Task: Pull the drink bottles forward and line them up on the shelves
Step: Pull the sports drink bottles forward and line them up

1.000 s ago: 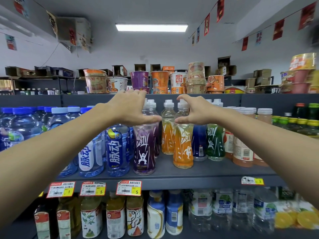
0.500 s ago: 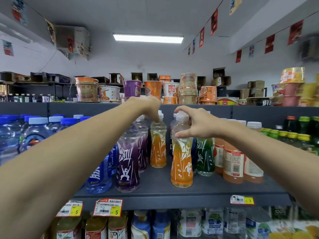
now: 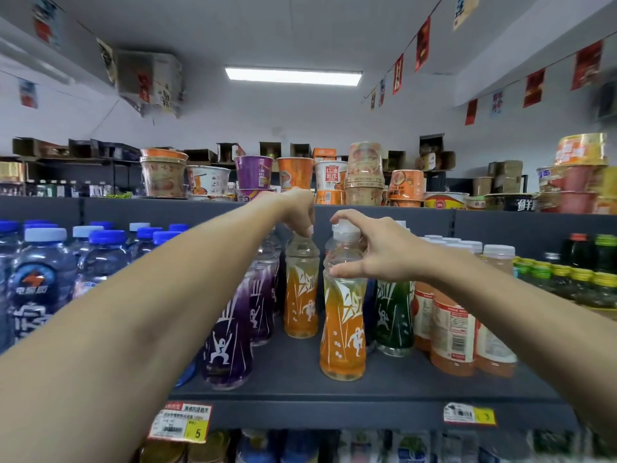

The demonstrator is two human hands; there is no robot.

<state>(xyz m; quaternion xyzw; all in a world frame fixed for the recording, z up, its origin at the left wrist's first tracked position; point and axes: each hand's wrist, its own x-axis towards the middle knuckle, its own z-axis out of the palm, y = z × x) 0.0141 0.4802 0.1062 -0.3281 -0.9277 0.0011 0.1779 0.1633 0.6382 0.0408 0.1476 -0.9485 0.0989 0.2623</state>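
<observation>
A dark grey shelf [image 3: 400,385] carries rows of drinks: blue-capped water bottles [image 3: 36,289] at the left, then a purple bottle [image 3: 227,345] near the front edge. The front orange bottle [image 3: 342,329] stands upright near the front edge too, apart from the purple one. The rear orange bottle [image 3: 301,295] stands further back, between them. A green bottle [image 3: 394,315] stands just right of the front orange one.

The right hand [image 3: 380,252] curves round the front orange bottle's neck, thumb against its shoulder, index finger arched over the cap. The left hand [image 3: 295,212] reaches further in, fingers pointing down and closed on the rear orange bottle's top, hiding the cap. A price tag [image 3: 182,422] hangs on the shelf edge.
</observation>
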